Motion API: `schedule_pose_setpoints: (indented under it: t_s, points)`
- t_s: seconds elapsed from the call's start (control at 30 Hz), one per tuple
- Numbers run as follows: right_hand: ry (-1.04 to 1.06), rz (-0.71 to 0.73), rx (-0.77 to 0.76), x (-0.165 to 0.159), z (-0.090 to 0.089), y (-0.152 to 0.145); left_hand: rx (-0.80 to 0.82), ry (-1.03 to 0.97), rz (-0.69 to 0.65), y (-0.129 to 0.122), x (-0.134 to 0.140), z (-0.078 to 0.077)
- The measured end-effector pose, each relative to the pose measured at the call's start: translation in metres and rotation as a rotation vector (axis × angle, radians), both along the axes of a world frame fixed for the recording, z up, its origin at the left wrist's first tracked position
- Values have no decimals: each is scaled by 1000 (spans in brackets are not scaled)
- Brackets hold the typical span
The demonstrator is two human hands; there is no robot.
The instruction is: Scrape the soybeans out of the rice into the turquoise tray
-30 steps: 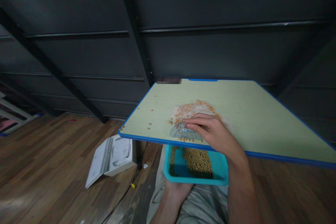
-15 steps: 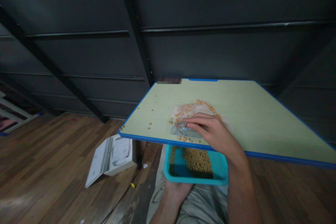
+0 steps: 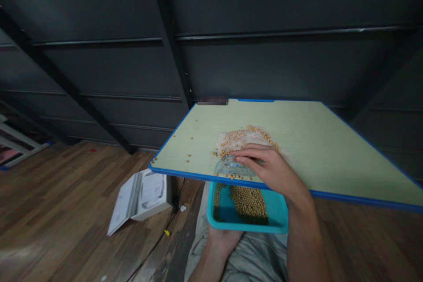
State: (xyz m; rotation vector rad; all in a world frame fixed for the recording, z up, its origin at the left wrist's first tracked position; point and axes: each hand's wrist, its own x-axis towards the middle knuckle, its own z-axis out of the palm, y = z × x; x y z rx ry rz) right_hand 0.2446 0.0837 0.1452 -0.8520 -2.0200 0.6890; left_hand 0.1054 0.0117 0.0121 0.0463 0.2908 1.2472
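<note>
My right hand (image 3: 261, 161) pinches a clear plastic protractor (image 3: 228, 167) that lies against the table top near its front edge. Just beyond it spreads a pile of soybeans and rice (image 3: 243, 138), the beans yellow and the grains white. A few soybeans (image 3: 234, 177) sit between the protractor and the blue edge. Below that edge, my left hand (image 3: 224, 239) holds a turquoise tray (image 3: 279, 211) from underneath, its fingers hidden by the tray. Many soybeans (image 3: 249, 205) lie inside the tray, mostly toward its middle.
The pale table (image 3: 330, 150) has a raised blue rim, with stray soybeans (image 3: 189, 155) on its left part. An open white box (image 3: 152, 194) and a black cable (image 3: 152, 251) are on the wooden floor to the left. A dark panelled wall (image 3: 264, 66) stands behind.
The protractor has shifted slightly toward the table's front edge, and the few soybeans before it now sit closer to the rim. The tray has barely moved.
</note>
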Motion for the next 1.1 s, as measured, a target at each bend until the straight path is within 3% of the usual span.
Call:
schedule_pose_setpoints:
  t_s: [0.3,0.9,1.1]
  points:
    - [5,5,-3,0,0,0,-49,22,-11,-1,-1,-13]
    - [0,6,-7,-1,2,-1,0,-32,-1,0,1,7]
    - [-7,16,-9,-2,2,0,2,-35,61,2,3,6]
